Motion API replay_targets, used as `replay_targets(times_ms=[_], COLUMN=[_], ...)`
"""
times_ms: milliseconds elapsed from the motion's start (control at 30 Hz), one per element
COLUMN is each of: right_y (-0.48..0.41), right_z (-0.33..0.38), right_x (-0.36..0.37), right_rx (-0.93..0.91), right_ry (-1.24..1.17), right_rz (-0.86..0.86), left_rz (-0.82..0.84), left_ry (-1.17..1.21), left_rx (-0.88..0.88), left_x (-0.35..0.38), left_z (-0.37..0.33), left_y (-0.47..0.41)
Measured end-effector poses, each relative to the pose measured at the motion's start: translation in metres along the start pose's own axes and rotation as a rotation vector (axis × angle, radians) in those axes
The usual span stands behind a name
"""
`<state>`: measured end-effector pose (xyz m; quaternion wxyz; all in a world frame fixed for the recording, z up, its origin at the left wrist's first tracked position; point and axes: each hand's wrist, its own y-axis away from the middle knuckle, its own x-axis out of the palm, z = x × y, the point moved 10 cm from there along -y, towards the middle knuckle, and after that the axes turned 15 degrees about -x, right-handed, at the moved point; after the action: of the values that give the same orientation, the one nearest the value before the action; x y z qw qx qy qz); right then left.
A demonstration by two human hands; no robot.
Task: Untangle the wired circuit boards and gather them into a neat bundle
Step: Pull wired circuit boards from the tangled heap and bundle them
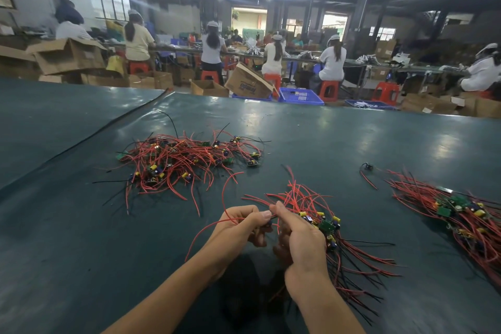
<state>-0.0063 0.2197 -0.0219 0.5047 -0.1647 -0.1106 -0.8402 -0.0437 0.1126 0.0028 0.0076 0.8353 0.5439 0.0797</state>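
Note:
A tangled heap of small circuit boards with red and black wires (184,163) lies on the dark green table (67,238), left of centre. My left hand (241,225) pinches a single red-wired board near the table's front. Touching it, my right hand (301,238) grips a bundle of boards (325,222) whose red wires fan out above and to the right. A laid-out bundle of wired boards (466,214) rests at the far right, and one loose board (367,167) lies just left of it.
A black seam (89,135) runs diagonally across the table at the left. Beyond the far edge stand cardboard boxes (248,84), a blue crate (301,95), red stools and several seated workers at long benches.

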Motion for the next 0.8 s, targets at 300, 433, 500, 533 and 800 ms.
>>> replay_targets(times_ms=[300, 433, 500, 533, 800], right_y=[-0.023, -0.03, -0.031, -0.03, -0.013], right_z=[0.023, 0.026, 0.024, 0.023, 0.003], right_x=[-0.038, -0.049, -0.05, -0.048, -0.006], right_rx=[-0.055, -0.086, -0.087, -0.087, -0.045], right_ry=[-0.129, -0.206, -0.224, -0.231, -0.038], right_rz=[-0.199, -0.253, -0.264, -0.259, 0.051], left_rz=[0.028, 0.075, 0.079, 0.076, -0.016], left_ry=[0.006, -0.001, 0.009, 0.014, 0.011], left_rx=[0.02, 0.033, 0.03, 0.028, 0.057], left_x=[0.005, 0.011, 0.011, 0.011, -0.001], left_z=[-0.005, -0.007, -0.007, -0.008, -0.007], left_y=[0.002, 0.005, 0.005, 0.005, 0.0])
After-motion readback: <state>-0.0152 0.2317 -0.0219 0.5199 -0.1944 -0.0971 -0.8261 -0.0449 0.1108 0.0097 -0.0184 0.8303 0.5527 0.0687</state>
